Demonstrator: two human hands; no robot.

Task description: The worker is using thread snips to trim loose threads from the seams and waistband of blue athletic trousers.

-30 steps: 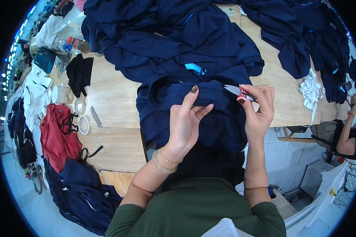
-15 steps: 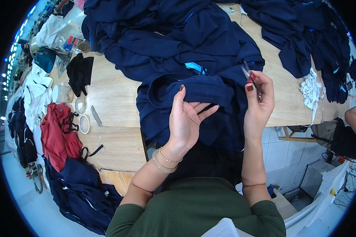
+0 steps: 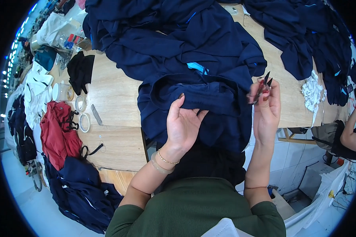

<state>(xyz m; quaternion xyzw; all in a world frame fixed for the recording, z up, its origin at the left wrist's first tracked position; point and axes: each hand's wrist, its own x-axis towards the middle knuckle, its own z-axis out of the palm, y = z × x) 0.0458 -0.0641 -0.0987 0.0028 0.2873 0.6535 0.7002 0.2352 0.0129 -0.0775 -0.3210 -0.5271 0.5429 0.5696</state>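
A navy garment [image 3: 225, 128] lies in front of me, its gathered waistband [image 3: 219, 96] facing up and open as a loop. My left hand [image 3: 182, 128] is closed on the near edge of this band, thumb above and fingers partly hidden behind the cloth. Just right of the garment, my right hand [image 3: 267, 114] is raised above the table. It grips a pair of thread snips [image 3: 267, 81], with the dark blades apart and pointing up. The fingers around the snips are a little blurred.
A large navy garment pile [image 3: 178, 39] covers the far table, with another heap [image 3: 300, 43] at far right. White cloth scraps [image 3: 313, 93] lie beside it. Tape rolls [image 3: 84, 122], a grey metal strip [image 3: 96, 114] and red cloth [image 3: 59, 132] sit left. Another person's arm [image 3: 350, 130] shows right.
My right hand has moved slightly right and away from the garment, turning the snips so their blades point up. The waistband now opens wider, and my left fingers have curled in behind its edge.
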